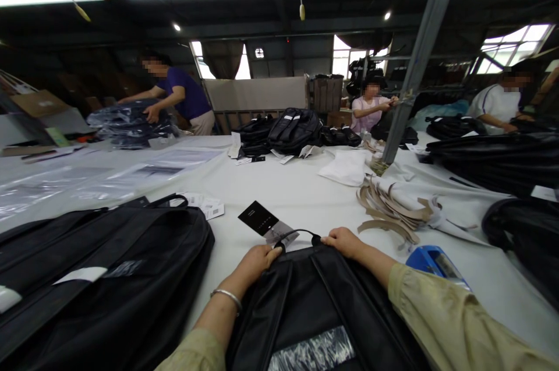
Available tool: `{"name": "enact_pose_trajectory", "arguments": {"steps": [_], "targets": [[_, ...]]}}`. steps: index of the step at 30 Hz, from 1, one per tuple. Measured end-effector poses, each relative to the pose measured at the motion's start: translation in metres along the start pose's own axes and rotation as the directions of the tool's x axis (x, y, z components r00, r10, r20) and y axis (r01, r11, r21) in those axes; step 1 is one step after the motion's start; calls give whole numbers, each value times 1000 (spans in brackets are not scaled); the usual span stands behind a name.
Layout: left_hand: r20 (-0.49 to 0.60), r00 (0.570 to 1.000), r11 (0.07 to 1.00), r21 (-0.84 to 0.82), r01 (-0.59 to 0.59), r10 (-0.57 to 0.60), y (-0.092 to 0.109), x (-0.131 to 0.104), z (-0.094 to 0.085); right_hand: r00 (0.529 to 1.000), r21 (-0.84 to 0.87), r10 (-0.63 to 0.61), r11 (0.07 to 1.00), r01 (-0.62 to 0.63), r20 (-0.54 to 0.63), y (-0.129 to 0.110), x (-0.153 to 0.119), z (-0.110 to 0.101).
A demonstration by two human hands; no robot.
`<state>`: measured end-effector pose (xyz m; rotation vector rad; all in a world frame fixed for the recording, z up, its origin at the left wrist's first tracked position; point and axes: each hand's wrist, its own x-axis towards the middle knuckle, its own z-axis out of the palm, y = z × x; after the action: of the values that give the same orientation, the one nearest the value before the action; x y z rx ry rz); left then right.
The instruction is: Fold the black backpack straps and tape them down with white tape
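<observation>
A black backpack [301,295] lies in front of me with its shoulder straps facing up and a plastic-wrapped patch [314,350] low on its back. My left hand [257,260] is closed on its top edge, at the left end of the carry handle [299,232]. At the handle's right end, my right hand [343,241] pinches the top edge too. Beyond the handle, a black hang tag [258,218] and a greyish card lie on the white table [227,184]. Folded fingers partly hide the gripped fabric.
Another black backpack [144,278] lies close on my left. To the right are a blue device [437,263], tan curved strips [388,208] and stacked black bags [493,155]. A metal post [421,56] rises from the table. Co-workers handle bags across it, one in purple [187,91].
</observation>
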<state>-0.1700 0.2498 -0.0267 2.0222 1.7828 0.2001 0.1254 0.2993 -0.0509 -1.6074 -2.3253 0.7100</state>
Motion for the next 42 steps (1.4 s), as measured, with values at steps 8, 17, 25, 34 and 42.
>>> {"name": "enact_pose_trajectory", "arguments": {"steps": [8, 17, 25, 34, 42], "targets": [[-11, 987, 980, 115, 162, -162, -1, 10, 16, 985, -82, -80, 994, 68, -156, -31, -25, -24], [-149, 977, 944, 273, 186, -150, 22, -25, -26, 939, -158, -268, 939, 304, 216, -50, -85, 28], [-76, 964, 930, 293, -224, 256, 40, -107, 31, 931, -126, -271, 943, 308, 246, -51, -76, 15], [-8, 982, 906, 387, -172, 190, 40, -92, 44, 913, 15, -291, 954, 299, 285, -49, -230, -37], [-63, 924, 825, 476, -305, 378, 134, -164, 27, 971, -146, -193, 966, 213, 141, -35, -300, -5]]}}
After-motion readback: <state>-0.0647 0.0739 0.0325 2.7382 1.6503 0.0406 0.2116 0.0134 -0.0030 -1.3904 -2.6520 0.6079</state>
